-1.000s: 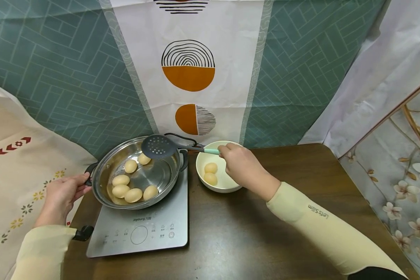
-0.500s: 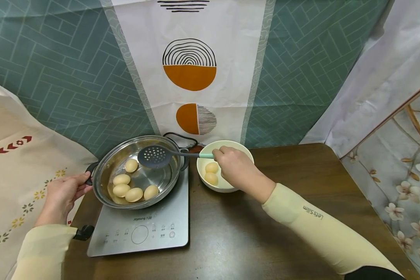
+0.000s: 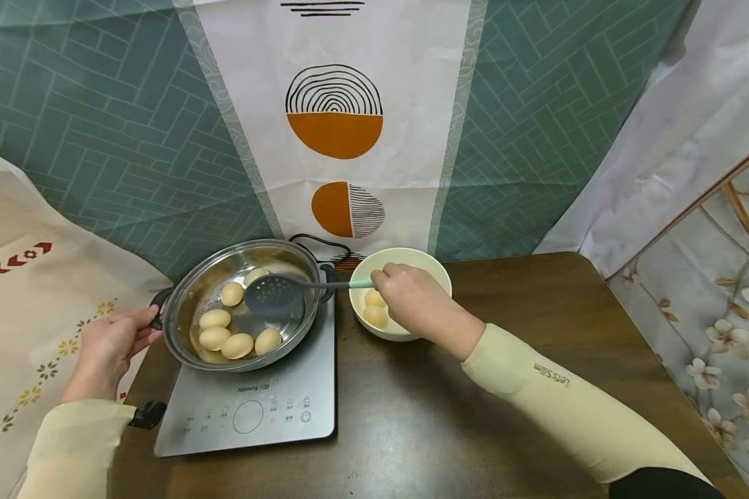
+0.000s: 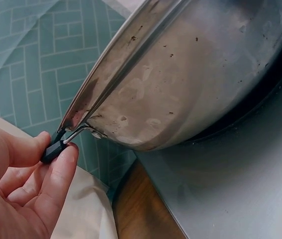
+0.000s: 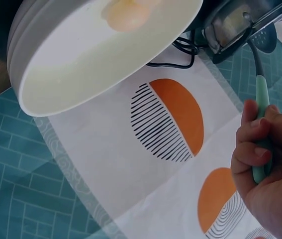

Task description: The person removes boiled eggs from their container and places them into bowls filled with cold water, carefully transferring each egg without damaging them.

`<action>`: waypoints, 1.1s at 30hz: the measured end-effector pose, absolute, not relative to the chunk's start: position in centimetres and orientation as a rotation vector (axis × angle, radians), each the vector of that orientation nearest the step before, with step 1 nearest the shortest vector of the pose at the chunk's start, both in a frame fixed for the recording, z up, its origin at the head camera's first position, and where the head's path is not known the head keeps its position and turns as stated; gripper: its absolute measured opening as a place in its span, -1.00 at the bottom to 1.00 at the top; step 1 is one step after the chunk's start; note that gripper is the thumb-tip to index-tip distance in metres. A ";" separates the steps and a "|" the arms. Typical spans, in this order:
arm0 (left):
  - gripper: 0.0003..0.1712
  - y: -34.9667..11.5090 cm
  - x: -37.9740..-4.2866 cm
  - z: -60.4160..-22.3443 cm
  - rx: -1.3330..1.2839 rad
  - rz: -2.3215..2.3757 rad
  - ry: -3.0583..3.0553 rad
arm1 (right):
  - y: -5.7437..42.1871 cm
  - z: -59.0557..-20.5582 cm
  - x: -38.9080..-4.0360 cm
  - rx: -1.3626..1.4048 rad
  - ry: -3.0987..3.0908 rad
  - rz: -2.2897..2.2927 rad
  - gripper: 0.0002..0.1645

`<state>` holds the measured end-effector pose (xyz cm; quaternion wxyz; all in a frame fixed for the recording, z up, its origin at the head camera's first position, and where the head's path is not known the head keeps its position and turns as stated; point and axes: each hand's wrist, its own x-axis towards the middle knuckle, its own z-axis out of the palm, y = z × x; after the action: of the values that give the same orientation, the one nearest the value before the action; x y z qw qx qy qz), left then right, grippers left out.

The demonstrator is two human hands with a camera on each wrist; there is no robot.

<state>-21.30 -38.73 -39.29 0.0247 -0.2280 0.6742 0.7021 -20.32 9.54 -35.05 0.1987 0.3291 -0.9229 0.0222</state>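
Note:
My left hand (image 3: 111, 350) pinches the black side handle (image 4: 54, 151) of a steel pan (image 3: 181, 346) between thumb and fingers. Several pale eggs (image 3: 238, 346) lie in the pan. My right hand (image 3: 415, 296) has its fingers wrapped round the mint-green handle of a dark grey slotted skimmer (image 3: 276, 294). The skimmer's head is over the pan's inside, right beside two eggs toward the back, overlapping the edge of one. Its shaft crosses the pan's right rim. Below my right hand stands a cream bowl (image 3: 435, 272) with two eggs (image 3: 375, 317) in it.
The pan sits on a grey induction cooktop (image 3: 306, 388), on a dark wooden table (image 3: 412, 430). A black cord (image 3: 324, 242) runs behind the pan and bowl. A patterned cloth (image 3: 406, 138) hangs behind the table.
The skimmer's head has moved down toward the viewer and slightly left, deeper over the pan. My right hand has shifted left and down with it. My left hand stays on the pan handle.

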 end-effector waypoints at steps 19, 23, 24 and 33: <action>-0.92 -38.6 -21.0 -39.0 -0.728 2.148 2.095 | 9.1 -35.1 -19.9 0.995 -2.605 0.046 -0.84; -0.91 -38.6 -20.9 -39.0 -0.741 2.135 2.098 | 9.0 -34.8 -19.7 1.005 -2.618 0.037 -0.85; -0.91 -38.6 -20.9 -39.0 -0.748 2.130 2.099 | 8.9 -34.7 -19.6 1.007 -2.619 0.033 -0.85; -0.91 -38.6 -21.0 -39.0 -0.766 2.125 2.100 | 8.4 -34.2 -19.3 1.028 -2.665 0.030 -0.87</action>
<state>-20.96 -38.58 -38.98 0.0287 -0.2483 0.6805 0.6888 -19.28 8.39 -34.17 0.1420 0.3563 -0.9235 0.0104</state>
